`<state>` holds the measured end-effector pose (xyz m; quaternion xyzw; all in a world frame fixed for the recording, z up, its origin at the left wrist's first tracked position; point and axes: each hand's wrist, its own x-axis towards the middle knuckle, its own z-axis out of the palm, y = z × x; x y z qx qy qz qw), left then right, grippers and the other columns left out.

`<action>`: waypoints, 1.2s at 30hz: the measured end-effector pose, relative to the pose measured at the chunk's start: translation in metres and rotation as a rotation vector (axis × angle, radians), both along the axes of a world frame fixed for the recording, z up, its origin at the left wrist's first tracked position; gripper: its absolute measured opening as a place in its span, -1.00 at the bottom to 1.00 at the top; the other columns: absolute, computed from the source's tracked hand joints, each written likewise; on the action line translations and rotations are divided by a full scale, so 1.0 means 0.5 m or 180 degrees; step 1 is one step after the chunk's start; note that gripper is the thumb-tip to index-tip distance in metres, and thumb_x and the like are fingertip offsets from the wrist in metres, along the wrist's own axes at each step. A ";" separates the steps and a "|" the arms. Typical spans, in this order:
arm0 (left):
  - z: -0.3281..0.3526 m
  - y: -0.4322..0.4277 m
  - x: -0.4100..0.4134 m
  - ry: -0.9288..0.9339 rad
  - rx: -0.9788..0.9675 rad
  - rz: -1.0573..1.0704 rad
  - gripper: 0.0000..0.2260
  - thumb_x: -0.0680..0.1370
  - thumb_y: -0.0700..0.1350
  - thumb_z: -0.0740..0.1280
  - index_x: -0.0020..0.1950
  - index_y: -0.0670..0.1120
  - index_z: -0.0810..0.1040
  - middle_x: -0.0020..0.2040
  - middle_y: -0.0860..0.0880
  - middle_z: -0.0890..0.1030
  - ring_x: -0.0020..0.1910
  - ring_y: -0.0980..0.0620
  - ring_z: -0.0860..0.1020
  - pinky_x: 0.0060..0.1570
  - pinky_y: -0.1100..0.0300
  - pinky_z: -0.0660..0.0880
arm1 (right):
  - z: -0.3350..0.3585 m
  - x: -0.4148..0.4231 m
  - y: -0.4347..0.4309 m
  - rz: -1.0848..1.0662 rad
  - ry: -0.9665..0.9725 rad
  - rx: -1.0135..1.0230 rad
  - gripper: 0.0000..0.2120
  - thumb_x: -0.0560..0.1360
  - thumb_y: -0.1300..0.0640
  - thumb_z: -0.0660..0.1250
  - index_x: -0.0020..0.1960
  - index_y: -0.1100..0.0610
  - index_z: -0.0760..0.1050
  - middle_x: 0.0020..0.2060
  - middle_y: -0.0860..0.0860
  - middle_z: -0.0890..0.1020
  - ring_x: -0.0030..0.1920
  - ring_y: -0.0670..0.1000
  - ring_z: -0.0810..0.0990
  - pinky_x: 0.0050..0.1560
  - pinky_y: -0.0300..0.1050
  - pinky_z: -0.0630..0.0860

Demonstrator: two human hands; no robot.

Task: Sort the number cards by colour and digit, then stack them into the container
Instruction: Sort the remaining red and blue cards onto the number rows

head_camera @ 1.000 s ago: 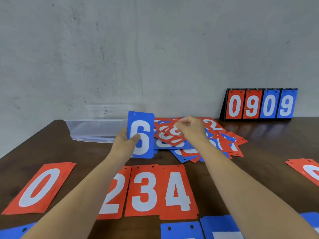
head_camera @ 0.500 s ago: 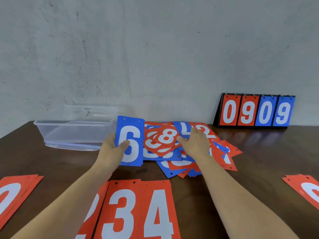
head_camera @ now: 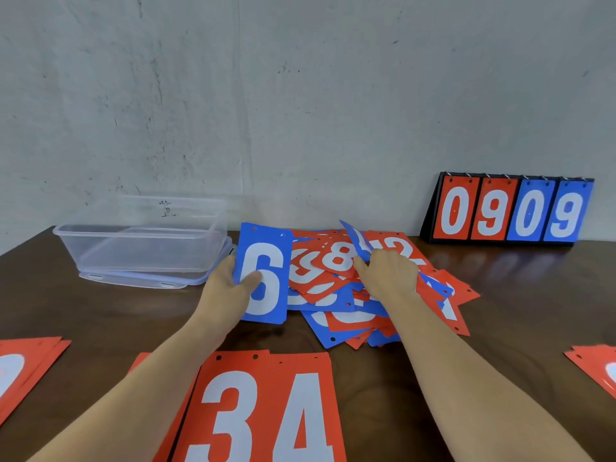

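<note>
Red 3 card [head_camera: 226, 425], red 4 card [head_camera: 308, 428] cut off at btm.

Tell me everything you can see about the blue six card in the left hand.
The blue 6 card is a thin, flat rectangle, apparently stiff plastic sheet, blue with a large white 6 and two small punched holes near its top edge. It is held nearly upright, face to the camera, leaning slightly. The left hand grips its left edge, thumb across the digit's lower loop. It sits between the clear container and the mixed card pile, overlapping the pile's left side.
</note>
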<state>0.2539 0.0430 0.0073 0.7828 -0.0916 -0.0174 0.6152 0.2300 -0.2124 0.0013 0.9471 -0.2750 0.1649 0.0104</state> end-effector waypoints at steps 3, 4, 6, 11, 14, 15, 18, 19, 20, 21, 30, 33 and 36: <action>0.010 -0.002 -0.006 -0.0002 -0.0016 -0.0042 -0.79 0.60 -0.11 0.31 0.23 -0.05 0.47 0.06 -0.03 0.63 -0.10 0.12 0.61 -0.32 0.32 0.50 | 0.006 -0.018 0.001 0.0124 -0.0089 -0.0370 -0.64 0.63 -0.08 0.07 -0.14 0.11 0.50 -0.35 -0.02 0.49 -0.33 -0.02 0.49 -0.39 -0.18 0.35; 0.014 -0.002 -0.008 -0.0006 -0.0016 -0.0069 -0.79 0.60 -0.11 0.32 0.23 -0.05 0.48 0.06 -0.03 0.63 -0.09 0.10 0.62 -0.30 0.30 0.52 | 0.004 -0.022 -0.001 0.0200 -0.0090 -0.0537 -0.66 0.63 -0.02 0.10 -0.13 0.12 0.53 -0.32 0.00 0.53 -0.30 -0.01 0.51 -0.37 -0.17 0.39; 0.022 -0.002 -0.012 -0.0021 -0.0016 -0.0115 -0.77 0.59 -0.09 0.32 0.24 -0.07 0.48 0.08 -0.04 0.64 -0.05 0.05 0.64 -0.24 0.24 0.56 | 0.010 -0.031 -0.002 0.0304 -0.0162 -0.0715 -0.77 0.57 0.07 0.26 -0.16 0.15 0.59 -0.27 0.05 0.56 -0.25 0.04 0.53 -0.35 -0.14 0.39; 0.043 0.000 -0.036 -0.0045 -0.0013 -0.0107 -0.73 0.59 -0.08 0.32 0.27 -0.09 0.48 0.10 -0.05 0.64 -0.02 0.02 0.63 -0.24 0.25 0.55 | 0.023 -0.052 -0.010 0.0119 -0.0349 -0.0363 -0.79 0.62 0.12 0.16 0.03 0.08 0.57 -0.18 0.03 0.61 -0.22 0.05 0.52 -0.28 -0.13 0.35; 0.060 0.004 -0.057 -0.0055 -0.0068 -0.0060 -0.76 0.60 -0.11 0.31 0.25 -0.11 0.49 0.07 -0.05 0.63 -0.09 0.06 0.62 -0.27 0.27 0.51 | 0.035 -0.075 -0.010 0.0092 -0.1086 0.0612 -0.78 0.61 0.09 0.18 -0.05 0.11 0.58 -0.20 0.05 0.63 -0.21 0.09 0.55 -0.26 -0.13 0.41; 0.067 0.006 -0.065 -0.0058 -0.0090 -0.0049 -0.77 0.60 -0.12 0.31 0.25 -0.12 0.49 0.06 -0.05 0.63 -0.10 0.07 0.61 -0.27 0.27 0.50 | 0.040 -0.084 -0.008 0.0148 -0.1312 0.0999 -0.79 0.59 0.11 0.20 -0.05 0.11 0.59 -0.20 0.06 0.66 -0.19 0.09 0.59 -0.24 -0.11 0.48; 0.082 0.015 -0.087 -0.0051 -0.0104 0.0053 -0.75 0.59 -0.12 0.32 0.26 -0.11 0.49 0.07 -0.04 0.62 -0.06 0.01 0.61 -0.20 0.23 0.51 | 0.060 -0.108 0.000 0.0500 -0.2049 0.2685 -0.76 0.53 0.30 0.19 0.04 0.17 0.63 -0.13 0.12 0.70 -0.15 0.06 0.67 -0.06 0.00 0.62; 0.086 0.019 -0.096 -0.0052 -0.0096 0.0082 -0.75 0.59 -0.12 0.33 0.27 -0.10 0.49 0.08 -0.05 0.62 -0.02 -0.02 0.61 -0.15 0.19 0.52 | 0.071 -0.117 0.005 0.0594 -0.2209 0.3219 -0.74 0.52 0.35 0.17 0.06 0.22 0.61 -0.09 0.16 0.70 -0.16 0.05 0.68 -0.07 -0.06 0.62; 0.088 0.022 -0.103 -0.0050 -0.0107 0.0105 -0.74 0.59 -0.12 0.33 0.27 -0.09 0.50 0.10 -0.05 0.63 0.01 -0.05 0.62 -0.09 0.13 0.55 | 0.084 -0.129 0.012 0.0672 -0.2293 0.3625 -0.74 0.51 0.37 0.15 0.04 0.24 0.59 -0.05 0.18 0.69 -0.16 0.04 0.69 -0.12 -0.14 0.61; 0.091 0.026 -0.113 -0.0053 -0.0134 0.0122 -0.74 0.59 -0.12 0.33 0.27 -0.09 0.50 0.11 -0.06 0.63 0.03 -0.06 0.62 -0.03 0.08 0.57 | 0.096 -0.140 0.018 0.0752 -0.2346 0.3958 -0.76 0.50 0.34 0.15 0.02 0.25 0.58 -0.04 0.19 0.68 -0.14 0.05 0.70 -0.18 -0.17 0.58; 0.094 0.046 -0.222 -0.0096 -0.0363 0.0033 -0.85 0.57 -0.13 0.34 0.14 -0.02 0.52 0.06 -0.05 0.66 0.02 -0.09 0.64 0.08 -0.06 0.58 | 0.137 -0.237 0.036 0.0683 -0.2746 0.3387 -0.89 0.43 0.35 0.38 -0.08 0.19 0.59 -0.27 -0.06 0.59 -0.25 -0.01 0.60 -0.17 -0.12 0.58; 0.104 0.043 -0.265 -0.0109 -0.0454 0.0001 -0.90 0.59 -0.13 0.32 0.09 0.01 0.51 0.00 -0.01 0.66 -0.02 -0.07 0.65 0.00 0.00 0.60 | 0.148 -0.286 0.035 0.0861 -0.2546 0.3516 -0.61 0.44 0.39 0.32 0.24 0.22 0.43 0.03 0.07 0.58 -0.07 0.02 0.62 -0.28 -0.20 0.55; 0.109 0.039 -0.311 0.0077 -0.0646 -0.0005 -0.84 0.59 -0.12 0.30 0.16 -0.04 0.51 0.05 -0.07 0.66 -0.01 -0.12 0.65 0.04 -0.09 0.59 | 0.158 -0.352 0.032 0.0857 -0.2239 0.3488 -0.44 0.44 0.39 0.29 0.40 0.17 0.26 0.25 0.14 0.47 0.11 0.12 0.58 -0.21 -0.16 0.53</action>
